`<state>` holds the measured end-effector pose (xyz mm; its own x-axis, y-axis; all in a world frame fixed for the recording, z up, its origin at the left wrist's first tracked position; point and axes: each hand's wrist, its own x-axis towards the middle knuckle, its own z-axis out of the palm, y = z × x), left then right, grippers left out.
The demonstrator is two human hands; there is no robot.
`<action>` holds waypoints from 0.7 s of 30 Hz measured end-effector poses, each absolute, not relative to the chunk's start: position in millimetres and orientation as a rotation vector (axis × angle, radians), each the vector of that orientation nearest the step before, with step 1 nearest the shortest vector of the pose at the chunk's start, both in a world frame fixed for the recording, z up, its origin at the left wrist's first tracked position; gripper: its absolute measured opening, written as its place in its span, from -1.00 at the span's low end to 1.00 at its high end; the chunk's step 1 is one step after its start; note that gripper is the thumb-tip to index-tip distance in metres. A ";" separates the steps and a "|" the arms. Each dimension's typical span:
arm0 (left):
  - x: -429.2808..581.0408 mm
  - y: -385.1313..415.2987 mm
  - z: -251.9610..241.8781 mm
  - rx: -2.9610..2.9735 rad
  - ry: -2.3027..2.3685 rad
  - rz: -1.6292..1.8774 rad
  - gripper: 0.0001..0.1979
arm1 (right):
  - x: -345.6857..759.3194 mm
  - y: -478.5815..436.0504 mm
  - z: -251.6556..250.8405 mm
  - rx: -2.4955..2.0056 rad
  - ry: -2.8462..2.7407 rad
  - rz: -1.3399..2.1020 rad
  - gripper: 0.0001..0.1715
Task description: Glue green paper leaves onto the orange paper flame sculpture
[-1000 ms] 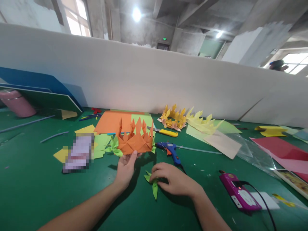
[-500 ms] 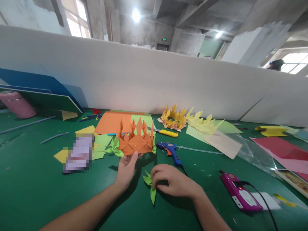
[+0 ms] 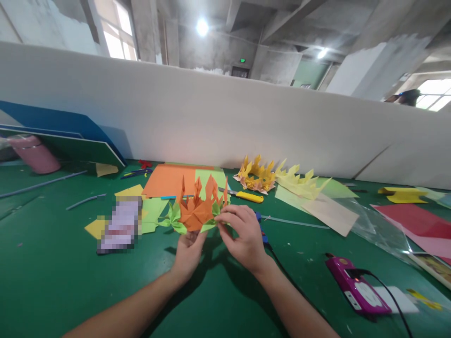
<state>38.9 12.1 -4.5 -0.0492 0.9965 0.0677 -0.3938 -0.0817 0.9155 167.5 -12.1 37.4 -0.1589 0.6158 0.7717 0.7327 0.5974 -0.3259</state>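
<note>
My left hand (image 3: 189,253) grips the lower edge of an orange folded-paper crown (image 3: 197,213), which has tall points and is held above the green table. A green folded-paper leaf piece (image 3: 172,218) is on the crown's left side. Against the front right of the crown, my right hand (image 3: 243,234) pinches another green paper leaf piece (image 3: 213,219) between thumb and fingers. Whether that piece is stuck to the crown I cannot tell. Behind my right hand, a blue glue gun (image 3: 263,234) lies mostly hidden.
A yellow-handled utility knife (image 3: 249,196) lies behind the crown. Beyond it stand a golden paper crown (image 3: 257,178) and a pale yellow paper strip (image 3: 299,180). A magenta device with a cable (image 3: 355,286) lies at right, a blurred phone-like item (image 3: 120,223) at left, a pink bottle (image 3: 35,155) farther left.
My right hand has lifted the green leaf piece from near the table up to the crown's front right. The crown has turned slightly in my left hand.
</note>
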 end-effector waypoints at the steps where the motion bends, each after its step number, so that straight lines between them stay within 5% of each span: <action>1: 38.6 12.2 -5.7 0.945 0.899 1.458 -0.82 | 164.6 -10.5 35.0 -1.090 -1.829 -0.191 -0.82; 21: 39.8 5.8 -4.0 1.058 0.901 1.352 -0.87 | 161.3 -15.2 17.1 -1.083 -1.750 -0.418 -0.87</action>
<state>39.8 5.8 -4.0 0.0452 0.9955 0.0834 -0.3056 -0.0657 0.9499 161.3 -15.2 17.1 -0.1043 0.4748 0.8739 0.8186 0.5400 -0.1957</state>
